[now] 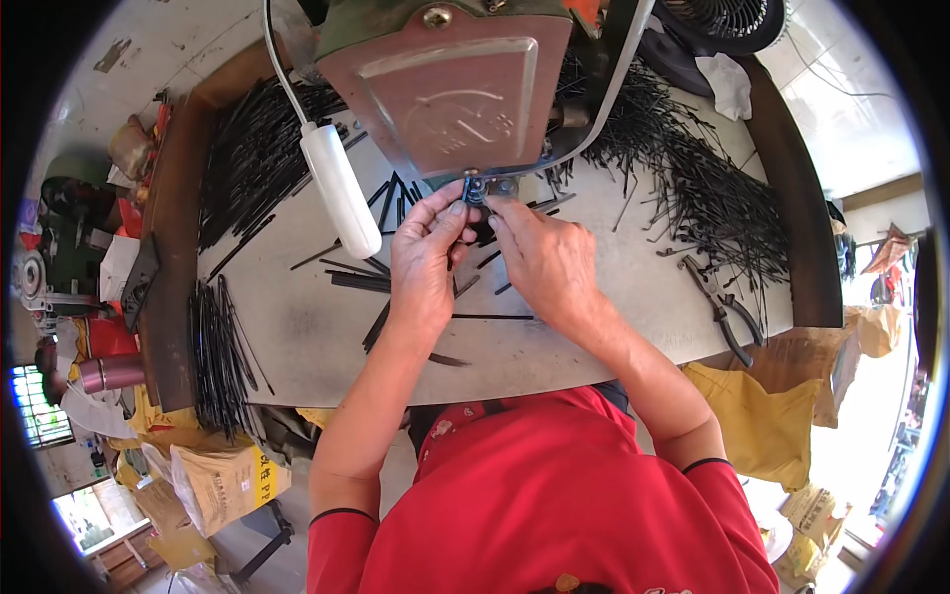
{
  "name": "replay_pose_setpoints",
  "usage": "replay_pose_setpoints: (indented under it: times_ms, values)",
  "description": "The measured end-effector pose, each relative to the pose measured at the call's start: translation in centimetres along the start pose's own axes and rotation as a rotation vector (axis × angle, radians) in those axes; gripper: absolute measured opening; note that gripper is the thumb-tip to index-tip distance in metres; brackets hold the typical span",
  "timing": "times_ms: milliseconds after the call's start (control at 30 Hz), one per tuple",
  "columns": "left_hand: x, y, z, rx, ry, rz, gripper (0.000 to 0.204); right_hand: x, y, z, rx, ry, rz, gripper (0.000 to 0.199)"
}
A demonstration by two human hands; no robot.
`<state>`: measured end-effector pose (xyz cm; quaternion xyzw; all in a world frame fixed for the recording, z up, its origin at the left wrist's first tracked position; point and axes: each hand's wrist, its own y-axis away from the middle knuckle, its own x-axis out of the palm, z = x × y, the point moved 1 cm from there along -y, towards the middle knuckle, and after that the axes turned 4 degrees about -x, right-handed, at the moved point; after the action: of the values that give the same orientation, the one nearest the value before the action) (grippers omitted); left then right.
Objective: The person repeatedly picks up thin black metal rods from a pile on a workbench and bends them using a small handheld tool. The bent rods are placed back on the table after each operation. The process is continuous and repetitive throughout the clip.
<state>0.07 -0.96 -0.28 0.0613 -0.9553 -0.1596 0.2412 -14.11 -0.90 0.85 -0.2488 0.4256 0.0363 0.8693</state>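
Both hands meet close together under the front of a machine with a pinkish metal cover. My left hand is closed, thumb and fingers pinched at a small bluish, shiny part below the cover. What it grips there is too small to make out. My right hand is closed as well, its fingertips pressed together beside the same spot, and whatever they hold is hidden. Several thin black rods lie loose on the pale tabletop around and beneath my hands.
A white tube lamp hangs just left of my left hand. Black rods are heaped at the left, and bent-ended ones at the right. Pliers lie near the right edge. Dark raised boards border the table; a fan stands behind.
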Motion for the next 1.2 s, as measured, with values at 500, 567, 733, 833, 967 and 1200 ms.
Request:
replay_pose_setpoints:
  times_ms: [500,567,733,833,967,1200]
  values:
    - [-0.3,-0.1,-0.8,0.038,-0.031,0.001,0.026,0.2,0.0,0.2,-0.042,-0.013,-0.105,0.024]
    - [-0.2,0.0,-0.8,0.03,-0.018,-0.003,0.025,0.2,0.0,0.1,-0.047,-0.024,-0.117,0.024]
    - [0.0,0.1,-1.0,0.027,-0.042,0.019,0.025,0.3,0.0,-0.1,-0.048,-0.021,-0.108,0.024]
    - [0.0,0.1,-0.9,0.022,-0.035,0.02,0.025,0.4,0.1,-0.1,-0.038,-0.029,-0.099,0.025]
    - [0.2,0.0,-0.9,0.025,-0.054,-0.001,0.025,0.2,0.0,-0.1,-0.034,-0.021,-0.085,0.027]
    - [0.1,-0.1,-0.4,-0.036,0.087,0.011,0.026,1.0,0.3,-0.4,-0.034,-0.043,-0.105,0.032]
